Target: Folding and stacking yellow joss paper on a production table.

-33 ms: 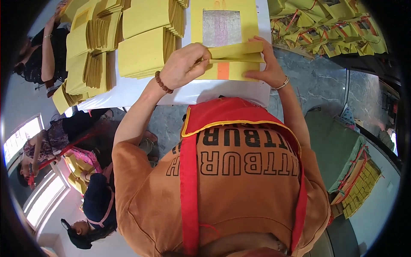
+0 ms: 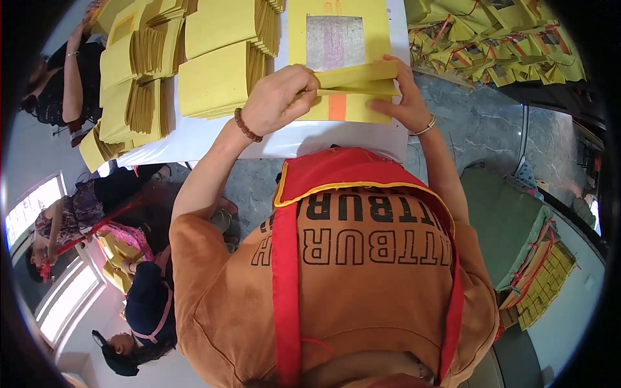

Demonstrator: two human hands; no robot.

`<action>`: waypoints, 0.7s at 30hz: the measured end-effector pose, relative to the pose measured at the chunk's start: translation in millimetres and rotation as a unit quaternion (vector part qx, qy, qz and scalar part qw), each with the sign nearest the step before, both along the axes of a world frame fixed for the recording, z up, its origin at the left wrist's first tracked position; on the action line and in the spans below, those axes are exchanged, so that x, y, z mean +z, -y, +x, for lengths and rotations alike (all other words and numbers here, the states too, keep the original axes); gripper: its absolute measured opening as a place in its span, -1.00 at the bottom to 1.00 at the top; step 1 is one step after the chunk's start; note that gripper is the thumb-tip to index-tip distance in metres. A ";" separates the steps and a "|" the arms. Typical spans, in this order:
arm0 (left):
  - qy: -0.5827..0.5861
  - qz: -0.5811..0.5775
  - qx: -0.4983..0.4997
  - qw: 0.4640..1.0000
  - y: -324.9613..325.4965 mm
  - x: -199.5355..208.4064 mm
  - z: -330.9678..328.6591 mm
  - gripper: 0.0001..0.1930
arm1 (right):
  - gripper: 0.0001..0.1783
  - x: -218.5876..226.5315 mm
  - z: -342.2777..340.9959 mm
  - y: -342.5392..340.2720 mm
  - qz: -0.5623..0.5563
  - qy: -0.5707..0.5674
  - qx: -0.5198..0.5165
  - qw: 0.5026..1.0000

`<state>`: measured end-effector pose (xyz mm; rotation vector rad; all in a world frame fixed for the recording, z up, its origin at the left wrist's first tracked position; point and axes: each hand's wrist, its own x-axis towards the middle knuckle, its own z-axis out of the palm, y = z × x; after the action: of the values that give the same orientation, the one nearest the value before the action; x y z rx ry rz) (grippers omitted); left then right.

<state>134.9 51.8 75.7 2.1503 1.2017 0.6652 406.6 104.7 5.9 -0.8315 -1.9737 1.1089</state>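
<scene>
- Far left, another person's arm (image 2: 72,77) reaches in along the left edge of the white table (image 2: 194,139).
- Next come the stacks of yellow paper (image 2: 139,84), fanned and piled across the left half of the table, with a thicker pile (image 2: 223,58) just beside them toward the middle.
- Left hand (image 2: 278,97) now: a bead bracelet (image 2: 247,125) sits on the wrist, fingers curled and pressed together, pinching the left end of a folded yellow sheet (image 2: 356,76).
- That folded sheet sits near the table's front edge, right of centre, lying over a larger yellow sheet with a silvery square (image 2: 335,42) in its middle and an orange patch (image 2: 337,107) below the fold.
- Right hand (image 2: 404,103), thin bangle on the wrist, is spread flat, with fingers pressing the right end of the fold down.
- Off the table's right edge, bundles of yellow paper tied with red string (image 2: 504,45) lie heaped on the floor.
</scene>
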 end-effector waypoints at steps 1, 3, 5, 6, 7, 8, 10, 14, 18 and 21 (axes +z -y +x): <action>-0.021 0.086 -0.015 0.996 0.1 -7.1 -1.0 -0.82 | -0.36 -5.5 -0.1 -1.6 -0.002 -0.012 -0.016 1.000; -0.042 0.172 -0.031 0.984 -0.5 -6.7 -0.5 -0.75 | -0.39 -13.6 0.5 -7.1 0.053 -0.003 -0.011 0.999; -0.051 0.211 -0.044 0.975 5.4 -1.4 -0.9 -0.51 | -0.42 -15.8 1.2 -9.7 0.108 0.006 -0.004 0.994; -0.052 0.211 -0.042 0.975 5.6 -7.2 -4.0 -0.51 | -0.41 -15.0 1.2 -9.1 0.112 0.007 -0.004 0.994; -0.014 0.204 0.002 0.979 6.1 -18.7 -8.6 -0.43 | -0.41 -14.3 1.2 -8.5 0.116 0.008 -0.004 0.993; 0.025 0.195 0.045 0.979 6.0 -22.9 -9.6 -0.34 | -0.41 -14.2 0.1 -6.9 0.115 0.008 -0.003 0.993; 0.008 0.182 0.092 0.979 5.2 -32.2 -4.8 -0.30 | -0.41 -14.1 -2.9 -3.6 0.079 -0.016 -0.034 0.996; -0.050 0.179 0.118 0.976 6.7 -36.8 -1.8 -0.27 | -0.39 -9.1 -5.3 -0.9 0.103 0.006 -0.033 0.994; -0.066 0.151 0.124 0.979 4.9 -32.6 1.0 -0.31 | -0.34 7.9 -11.2 1.4 0.132 0.060 -0.044 0.989; -0.111 0.108 0.112 0.982 2.9 -26.7 -0.4 -0.41 | -0.35 26.6 -11.6 -3.1 0.183 0.129 -0.027 0.974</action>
<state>134.5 48.9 49.0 2.3367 1.5712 0.6910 395.1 107.8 32.5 -0.8532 -2.2625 0.5977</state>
